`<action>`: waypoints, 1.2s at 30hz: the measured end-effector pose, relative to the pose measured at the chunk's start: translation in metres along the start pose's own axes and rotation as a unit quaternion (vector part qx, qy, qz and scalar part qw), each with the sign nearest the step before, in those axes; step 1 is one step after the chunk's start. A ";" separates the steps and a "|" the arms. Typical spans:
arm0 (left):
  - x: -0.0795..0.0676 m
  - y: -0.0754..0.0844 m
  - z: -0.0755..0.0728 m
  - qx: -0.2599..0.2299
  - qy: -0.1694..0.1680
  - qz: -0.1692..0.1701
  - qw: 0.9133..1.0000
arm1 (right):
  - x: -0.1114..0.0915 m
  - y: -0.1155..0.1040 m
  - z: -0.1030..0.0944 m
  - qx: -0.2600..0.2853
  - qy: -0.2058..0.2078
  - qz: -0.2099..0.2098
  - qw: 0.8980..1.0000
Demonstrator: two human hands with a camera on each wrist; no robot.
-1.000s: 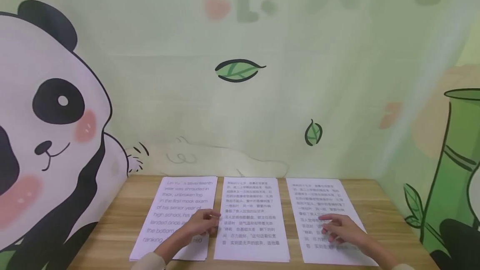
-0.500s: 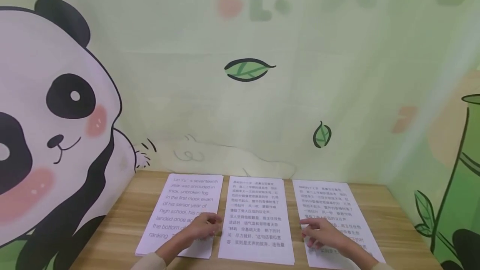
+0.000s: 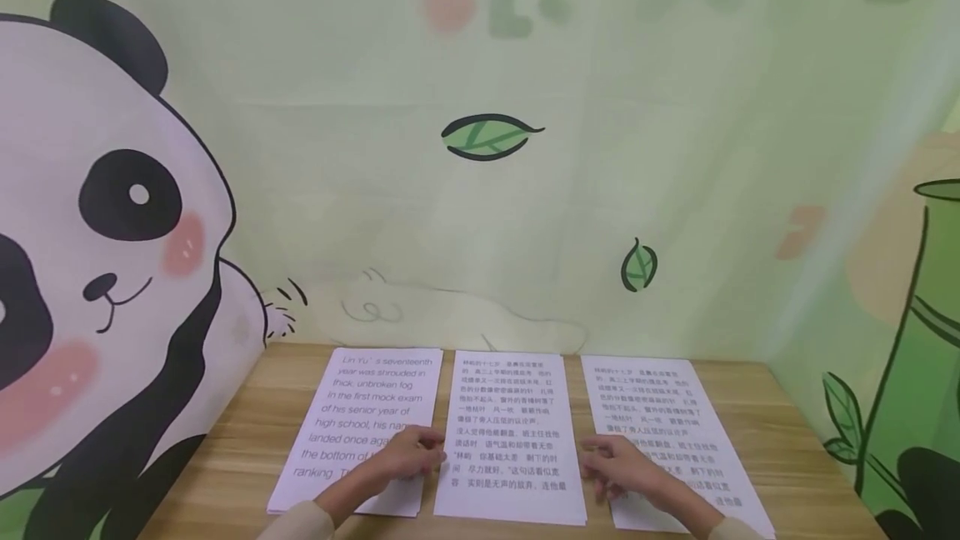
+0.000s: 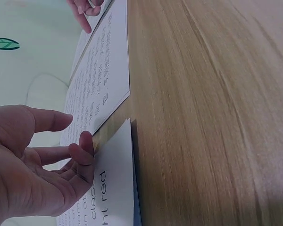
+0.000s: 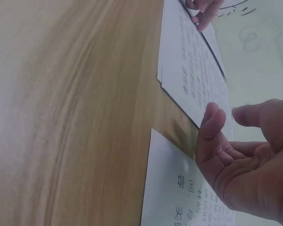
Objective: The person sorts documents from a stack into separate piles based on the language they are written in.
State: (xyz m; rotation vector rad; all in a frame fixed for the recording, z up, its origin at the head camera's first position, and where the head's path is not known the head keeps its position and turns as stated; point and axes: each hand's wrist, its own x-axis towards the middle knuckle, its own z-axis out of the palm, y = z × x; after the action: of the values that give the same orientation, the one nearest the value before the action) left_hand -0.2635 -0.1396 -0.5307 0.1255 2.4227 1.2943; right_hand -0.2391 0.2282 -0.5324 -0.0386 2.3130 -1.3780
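Three stacks of printed paper lie side by side. The middle stack (image 3: 510, 423) and right stack (image 3: 660, 415) bear Chinese text, the left stack (image 3: 375, 407) English. My left hand (image 3: 405, 457) is over the left stack's right side, fingertips at the middle stack's left edge. Across from it, my right hand (image 3: 622, 472) is above the right stack, fingertips by the middle stack's right edge. Both wrist views show loosely bent fingers with thumb and forefinger apart and nothing between them, on the left hand (image 4: 47, 165) and right hand (image 5: 245, 160). Whether fingertips touch the paper, I cannot tell.
A wooden table (image 3: 232, 440) carries the stacks, with narrow strips of wood between them. Behind it hangs a pale green backdrop (image 3: 360, 190) printed with a panda (image 3: 150, 298), leaves and bamboo (image 3: 907, 373).
My right hand has moved left, from over the right stack to the middle stack's right edge. The left hand has shifted slightly right, toward the middle stack. The stacks keep their places.
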 end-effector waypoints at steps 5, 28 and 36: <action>0.002 -0.002 0.003 0.002 -0.005 0.000 1.000 | -0.001 0.000 0.006 0.004 -0.013 -0.012 1.000; -0.003 0.001 0.006 -0.005 0.015 0.010 1.000 | -0.001 0.000 0.010 0.011 -0.005 -0.010 1.000; -0.004 0.004 0.006 -0.054 0.017 0.023 0.998 | -0.003 -0.005 0.007 0.000 0.019 -0.035 0.999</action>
State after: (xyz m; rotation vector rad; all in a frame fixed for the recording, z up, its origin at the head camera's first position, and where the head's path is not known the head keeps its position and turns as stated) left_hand -0.2583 -0.1339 -0.5289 0.1303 2.3855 1.4558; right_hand -0.2343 0.2210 -0.5300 -0.0952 2.3650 -1.4240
